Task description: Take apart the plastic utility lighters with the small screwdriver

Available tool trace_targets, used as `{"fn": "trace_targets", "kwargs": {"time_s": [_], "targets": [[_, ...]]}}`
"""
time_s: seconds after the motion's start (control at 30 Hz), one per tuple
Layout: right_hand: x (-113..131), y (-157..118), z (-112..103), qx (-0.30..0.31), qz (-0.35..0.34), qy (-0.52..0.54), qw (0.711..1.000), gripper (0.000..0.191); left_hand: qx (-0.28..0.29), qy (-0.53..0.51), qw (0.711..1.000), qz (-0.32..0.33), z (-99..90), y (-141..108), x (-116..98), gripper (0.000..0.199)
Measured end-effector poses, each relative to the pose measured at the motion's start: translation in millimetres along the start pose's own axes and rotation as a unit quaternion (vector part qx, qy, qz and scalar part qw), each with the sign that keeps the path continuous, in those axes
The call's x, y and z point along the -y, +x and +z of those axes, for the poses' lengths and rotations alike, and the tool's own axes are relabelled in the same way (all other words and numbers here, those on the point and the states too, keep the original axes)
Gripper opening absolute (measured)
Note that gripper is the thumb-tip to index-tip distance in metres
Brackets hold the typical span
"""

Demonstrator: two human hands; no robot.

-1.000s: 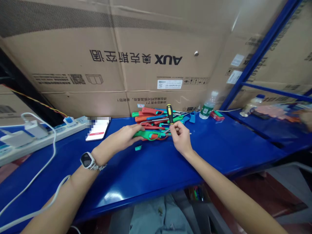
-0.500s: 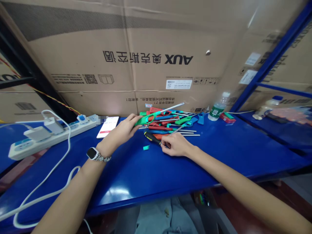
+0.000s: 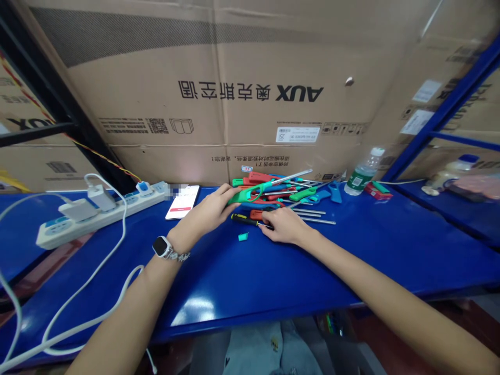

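The left hand [image 3: 213, 205] grasps a green lighter [image 3: 242, 197] by the pile of lighters [image 3: 302, 195]. On the counter [image 3: 219, 284], right hand [image 3: 287, 225] fingers meet the screwdriver [image 3: 244, 219]; whether gripping, I cannot tell. Two-handed handling seems underway; the next move calls for steadiness.

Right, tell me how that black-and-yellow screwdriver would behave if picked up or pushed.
The black-and-yellow screwdriver should feel stiff, since its thin shaft looks like straight metal. It will probably feel handle-heavy, the handle being much thicker than the shaft. Pushed on the glossy blue tabletop, it may slide or roll in a curve.
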State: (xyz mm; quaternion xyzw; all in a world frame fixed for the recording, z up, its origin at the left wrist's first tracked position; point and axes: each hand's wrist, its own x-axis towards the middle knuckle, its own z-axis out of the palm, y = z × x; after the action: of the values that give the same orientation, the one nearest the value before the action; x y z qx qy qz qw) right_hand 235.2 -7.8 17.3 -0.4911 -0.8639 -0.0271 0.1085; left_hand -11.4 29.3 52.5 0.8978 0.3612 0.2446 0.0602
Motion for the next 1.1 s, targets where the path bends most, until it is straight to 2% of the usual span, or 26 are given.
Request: {"fn": "trace_targets", "kwargs": {"time_s": [0.33,0.47,0.6,0.77,0.87,0.93,1.0,1.1], "targets": [[1.9,-9.3,6.6,-0.073,0.032,0.058,0.995,0.024,0.010,0.002,1.000,-0.009,4.5,1.1,-1.7,0.036],[4.3,-5.6,3.1,-0.137,0.074,0.145,0.977,0.025,-0.003,-0.007,1.000,-0.001,6.0,4.1,-5.9,0.035],[6.9,12.1,-3.9,-0.212,0.149,0.324,0.910,0.036,-0.021,-0.049,0.998,0.023,13.8,7.6,-15.5,0.035],[11.7,44.9,-5.6,-0.242,0.179,0.522,0.798,0.042,-0.041,-0.098,0.994,-0.001,26.5,9.8,-33.8,0.028],[12.9,47.3,-9.8,-0.199,0.147,0.619,0.745,0.039,-0.046,-0.130,0.990,-0.035,25.2,8.5,-41.4,0.029],[11.9,39.9,-14.4,-0.128,0.110,0.664,0.729,0.038,-0.079,-0.192,0.975,-0.074,22.0,8.4,-42.6,0.044],[10.6,30.0,-17.8,-0.053,0.091,0.692,0.715,0.040,-0.128,-0.288,0.941,-0.123,20.1,10.2,-41.2,0.050],[11.1,20.2,-17.9,0.015,0.089,0.713,0.695,0.043,-0.183,-0.393,0.888,-0.156,23.0,14.9,-38.3,0.043]]}}
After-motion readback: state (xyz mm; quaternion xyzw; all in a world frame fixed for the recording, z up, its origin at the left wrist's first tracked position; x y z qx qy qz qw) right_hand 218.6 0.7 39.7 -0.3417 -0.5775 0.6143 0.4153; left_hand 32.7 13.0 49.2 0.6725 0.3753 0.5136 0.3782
